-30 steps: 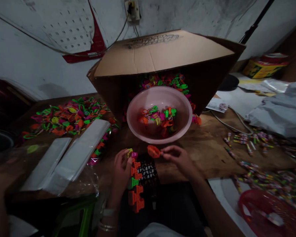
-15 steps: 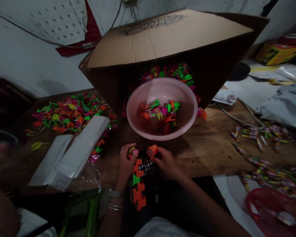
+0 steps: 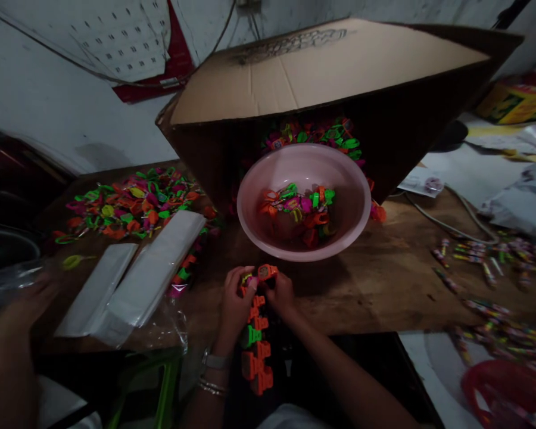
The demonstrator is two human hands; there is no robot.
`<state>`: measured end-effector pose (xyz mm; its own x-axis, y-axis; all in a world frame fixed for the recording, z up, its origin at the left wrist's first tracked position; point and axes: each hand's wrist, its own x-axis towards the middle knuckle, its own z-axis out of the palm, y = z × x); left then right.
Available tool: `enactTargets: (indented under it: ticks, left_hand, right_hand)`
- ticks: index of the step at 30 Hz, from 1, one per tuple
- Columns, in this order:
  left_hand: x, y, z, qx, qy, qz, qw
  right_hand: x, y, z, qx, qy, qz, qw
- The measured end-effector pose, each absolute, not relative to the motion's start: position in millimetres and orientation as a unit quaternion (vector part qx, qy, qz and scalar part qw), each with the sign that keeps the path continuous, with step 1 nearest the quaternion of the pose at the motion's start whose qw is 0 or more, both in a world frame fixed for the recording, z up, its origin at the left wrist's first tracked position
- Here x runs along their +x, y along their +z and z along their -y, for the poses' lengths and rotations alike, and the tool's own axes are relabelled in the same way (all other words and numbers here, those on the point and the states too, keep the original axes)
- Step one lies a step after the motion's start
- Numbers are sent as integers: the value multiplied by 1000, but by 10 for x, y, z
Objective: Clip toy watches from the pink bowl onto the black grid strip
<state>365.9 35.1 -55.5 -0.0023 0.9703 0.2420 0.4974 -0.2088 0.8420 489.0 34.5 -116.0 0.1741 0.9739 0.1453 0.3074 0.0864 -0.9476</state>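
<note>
My left hand [image 3: 236, 301] is closed on the top of a row of plastic toy watches [image 3: 254, 336], mostly orange with one green. The row hangs down over my lap, and a yellow and pink bit shows at the fingertips. Pinched in my right hand [image 3: 283, 297] is a single orange toy watch [image 3: 267, 272] with a round face, right beside the left fingers. Just beyond both hands stands a pink bowl [image 3: 304, 253] holding several orange, green and pink toy watches [image 3: 301, 202]. Whether the two held pieces touch, I cannot tell.
An open cardboard box [image 3: 330, 65] stands behind the bowl, with more toys inside. Left lie a toy pile [image 3: 134, 202] and white plastic bags [image 3: 156, 274]. Another person's hand [image 3: 31, 301] is at far left. Wrapped candies [image 3: 486, 250] and a red basket [image 3: 477, 381] are at right.
My right hand has brought the orange toy watch left, up against the left hand's fingers. The other person's hand has come further into view beside clear plastic. The view has shifted slightly.
</note>
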Motion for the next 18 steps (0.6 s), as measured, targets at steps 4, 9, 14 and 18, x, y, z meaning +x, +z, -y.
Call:
enactTargets:
  ticks: [4, 9, 14, 18]
  left_hand:
    - [3652, -587, -355, 650, 429, -564, 275]
    - [3635, -539, -399, 675, 401, -560, 265]
    - [3622, -419, -523, 737, 326, -534, 257]
    - [3649, -365, -593, 750, 285, -530, 276]
  right_hand:
    - [4802, -1221, -344, -587, 312, 585, 464]
    - [4839, -1129, -342, -589, 328, 598, 434]
    - [5307, -579, -444, -562, 379, 674, 293]
    - [5707, -197, -954, -591, 278, 690, 313]
